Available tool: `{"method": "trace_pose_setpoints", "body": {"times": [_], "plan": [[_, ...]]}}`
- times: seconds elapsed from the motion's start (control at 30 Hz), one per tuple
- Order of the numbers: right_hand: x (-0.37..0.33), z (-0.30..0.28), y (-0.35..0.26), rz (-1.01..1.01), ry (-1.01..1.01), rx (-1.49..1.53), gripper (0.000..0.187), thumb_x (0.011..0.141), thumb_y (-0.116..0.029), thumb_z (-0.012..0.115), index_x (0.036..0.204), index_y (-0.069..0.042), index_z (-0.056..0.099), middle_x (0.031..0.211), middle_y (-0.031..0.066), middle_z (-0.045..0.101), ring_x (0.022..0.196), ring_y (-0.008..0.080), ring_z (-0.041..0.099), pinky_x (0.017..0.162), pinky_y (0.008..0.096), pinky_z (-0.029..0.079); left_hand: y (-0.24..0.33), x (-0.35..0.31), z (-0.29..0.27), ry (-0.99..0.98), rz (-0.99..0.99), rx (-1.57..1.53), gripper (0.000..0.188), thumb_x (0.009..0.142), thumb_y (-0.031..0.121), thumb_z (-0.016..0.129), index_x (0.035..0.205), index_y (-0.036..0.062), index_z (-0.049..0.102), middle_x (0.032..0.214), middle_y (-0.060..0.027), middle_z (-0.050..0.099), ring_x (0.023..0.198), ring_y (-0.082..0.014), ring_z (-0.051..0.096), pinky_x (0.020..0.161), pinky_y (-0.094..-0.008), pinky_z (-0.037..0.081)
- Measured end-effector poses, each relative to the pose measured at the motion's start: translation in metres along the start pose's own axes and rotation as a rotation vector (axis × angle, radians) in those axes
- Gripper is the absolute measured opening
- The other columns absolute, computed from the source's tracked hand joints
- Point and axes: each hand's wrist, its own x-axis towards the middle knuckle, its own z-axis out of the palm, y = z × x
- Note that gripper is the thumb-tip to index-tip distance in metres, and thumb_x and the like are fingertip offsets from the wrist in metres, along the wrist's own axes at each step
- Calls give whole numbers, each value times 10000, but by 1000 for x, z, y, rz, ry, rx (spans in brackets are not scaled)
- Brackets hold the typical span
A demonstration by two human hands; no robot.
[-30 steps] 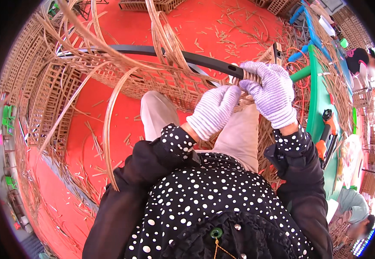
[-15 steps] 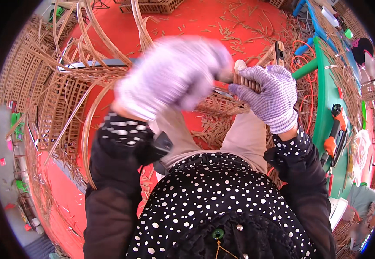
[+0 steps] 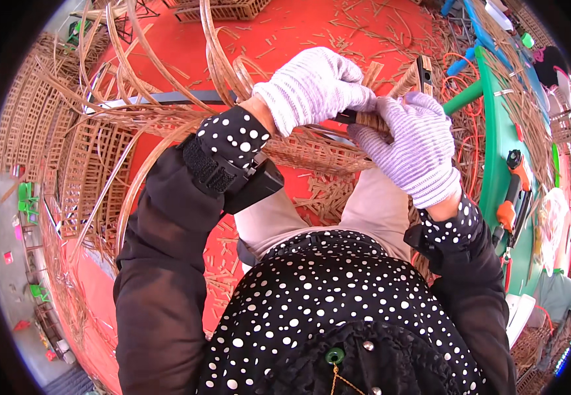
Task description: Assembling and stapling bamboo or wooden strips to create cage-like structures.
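Note:
My left hand (image 3: 315, 89), in a striped white-and-lilac knit glove, is closed with its fingertips against a flat brown strip (image 3: 372, 74) that sticks up between the hands. My right hand (image 3: 412, 148), gloved alike, is wrapped round a dark bar (image 3: 347, 117) that is partly bound in brown strip. The two hands touch at the fingertips, which hide part of the binding. A woven brown lattice panel (image 3: 318, 150) hangs below the bar. Behind my right fingers rises another frame end (image 3: 423, 72), black and partly wrapped.
Long loose strips (image 3: 216, 56) arch up at left beside stacked lattice pieces (image 3: 95, 178). Strip offcuts (image 3: 328, 197) litter the red floor (image 3: 285, 39). At right, a green table (image 3: 489, 145) bears an orange-and-black tool (image 3: 516, 191); an orange cord runs alongside.
My left hand, blurred earlier, has swung up and right to meet my right hand. The right hand stays nearly in place on the bar.

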Motion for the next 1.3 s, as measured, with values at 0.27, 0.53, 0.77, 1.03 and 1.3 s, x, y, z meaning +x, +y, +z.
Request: {"method": "trace_pose_setpoints", "body": {"times": [0.27,0.53,0.77,1.03,1.3], "plan": [[-4,0,2,48,-80,-9,279,717,-363,627,689,-89,587,582,73,557,488,256,537,470,361,425,-8,10,1,-89,328,271,182,749,212,648,671,50,613,522,0,455,497,-66,440,489,-244,375],[15,7,36,-157,-14,129,125,666,-252,635,696,-132,613,522,63,529,486,258,526,497,381,403,0,23,-17,16,790,750,226,664,200,602,847,68,619,676,-110,537,632,-276,556,551,-341,440],[38,15,90,-238,-27,167,254,674,-359,638,655,-113,582,605,67,569,606,264,557,596,380,426,4,55,10,63,-357,-323,161,779,173,576,767,16,608,640,1,546,577,-74,503,538,-229,404],[-126,-53,235,997,90,-255,482,748,-288,643,1137,-39,505,910,127,598,849,237,580,743,326,441,-16,73,1,31,-157,-347,146,744,175,654,701,49,594,600,-4,554,503,-70,489,454,-226,388],[-237,-71,302,1406,-381,-476,946,620,-380,750,1269,99,256,1299,252,345,1190,303,387,969,317,339,-28,70,12,-22,-293,-474,143,747,135,642,725,-6,632,639,-49,605,537,-106,564,501,-234,465]]}}
